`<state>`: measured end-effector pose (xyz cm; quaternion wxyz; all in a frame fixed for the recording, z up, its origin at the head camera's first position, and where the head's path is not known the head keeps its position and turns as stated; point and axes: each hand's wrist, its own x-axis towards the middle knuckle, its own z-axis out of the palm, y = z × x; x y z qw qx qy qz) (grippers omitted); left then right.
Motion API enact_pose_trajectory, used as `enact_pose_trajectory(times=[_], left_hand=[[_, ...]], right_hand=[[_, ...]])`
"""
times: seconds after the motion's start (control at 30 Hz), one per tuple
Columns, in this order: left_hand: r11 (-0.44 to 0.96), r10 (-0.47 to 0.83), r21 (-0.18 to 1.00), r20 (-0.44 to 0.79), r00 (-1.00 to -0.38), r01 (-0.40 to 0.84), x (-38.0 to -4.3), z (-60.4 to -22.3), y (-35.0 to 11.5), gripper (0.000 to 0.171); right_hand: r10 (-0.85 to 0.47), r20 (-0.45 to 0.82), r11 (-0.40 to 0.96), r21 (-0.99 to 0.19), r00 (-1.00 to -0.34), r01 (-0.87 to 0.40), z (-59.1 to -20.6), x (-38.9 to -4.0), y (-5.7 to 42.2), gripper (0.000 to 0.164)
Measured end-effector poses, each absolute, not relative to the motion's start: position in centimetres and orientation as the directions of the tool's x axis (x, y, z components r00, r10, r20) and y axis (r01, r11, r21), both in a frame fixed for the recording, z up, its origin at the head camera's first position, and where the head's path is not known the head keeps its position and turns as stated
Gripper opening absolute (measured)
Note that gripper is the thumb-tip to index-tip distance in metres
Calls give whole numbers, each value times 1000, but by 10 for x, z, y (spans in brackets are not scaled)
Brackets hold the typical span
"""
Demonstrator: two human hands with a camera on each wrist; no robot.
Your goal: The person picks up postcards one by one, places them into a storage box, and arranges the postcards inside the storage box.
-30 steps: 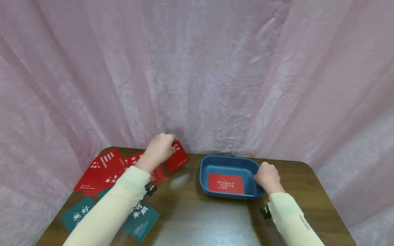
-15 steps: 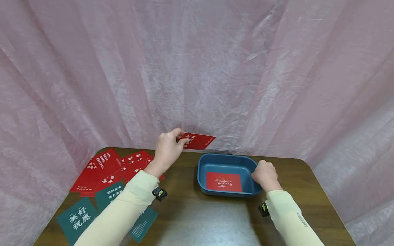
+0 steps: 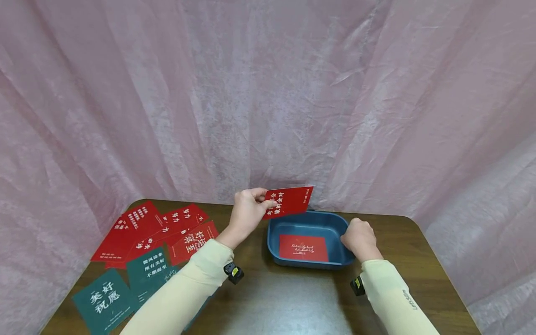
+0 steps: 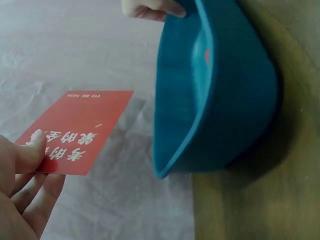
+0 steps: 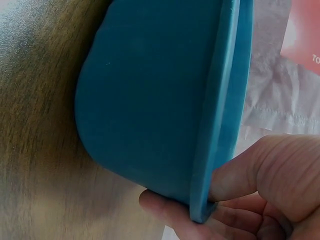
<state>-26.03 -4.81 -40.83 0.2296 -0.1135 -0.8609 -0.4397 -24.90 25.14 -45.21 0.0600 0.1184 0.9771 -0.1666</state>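
My left hand point(image 3: 248, 211) pinches a red card point(image 3: 293, 201) with white lettering by one end, thumb on its printed face. In the head view the card overlaps the back left rim of a blue tray point(image 3: 310, 266); the left wrist view shows it beside the tray's rim. My right hand point(image 3: 361, 239) grips the tray's right end, and in the right wrist view the thumb point(image 5: 235, 175) is inside the rim with a finger against the outer wall. Inside the tray lies another red card point(image 3: 303, 248) with white script.
Several red cards point(image 3: 125, 232) overlap at the table's back left. Green cards point(image 3: 104, 300) lie in front of them, partly hidden by the left sleeve. A pink curtain point(image 3: 268, 93) hangs right behind the wooden table point(image 3: 402, 246).
My left hand has lifted the red card off the table's left side and carried it rightward to the tray. The right hand keeps its grip on the tray.
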Motion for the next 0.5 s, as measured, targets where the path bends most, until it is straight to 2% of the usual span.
enact_pose_trajectory(times=[0.2,0.33,0.5], left_hand=[[553,-26,763,415,-909,333,-262,-429,-33,32],[550,-47,791,349,-936,267,-263,-444,-25,27],[546,-6,802,293,-956,243,-264,-455,-16,31]], right_hand=[[214,-148,918,-308,-966,251,-452,-250,251,26],[213,-144,919,-305,-966,249,-453,-251,250,29],[231,-162,911,-311,-959,272,-454,-252,249,32]])
